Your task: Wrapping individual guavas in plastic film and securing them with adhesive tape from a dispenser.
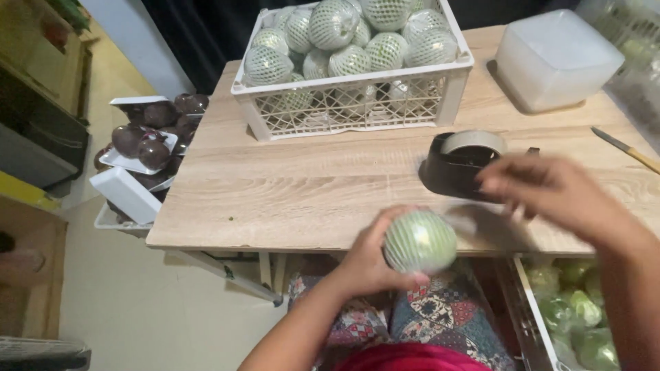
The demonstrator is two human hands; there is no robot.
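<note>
My left hand (368, 261) grips a round green fruit in a white foam net (420, 241), wrapped in clear film, at the near edge of the wooden table (302, 185). My right hand (550, 192) is blurred with motion just right of the fruit, in front of a black tape dispenser (457, 165); a thin strip of clear tape seems to stretch from it towards the fruit. Whether the fingers pinch the tape is unclear.
A white plastic crate (350, 103) full of netted green fruits stands at the table's back. A white lidded tub (553, 58) sits at the back right, a knife (625, 148) at the right edge. Dark purple fruits on white trays (148, 148) lie left; wrapped fruits fill a bin (570, 309) lower right.
</note>
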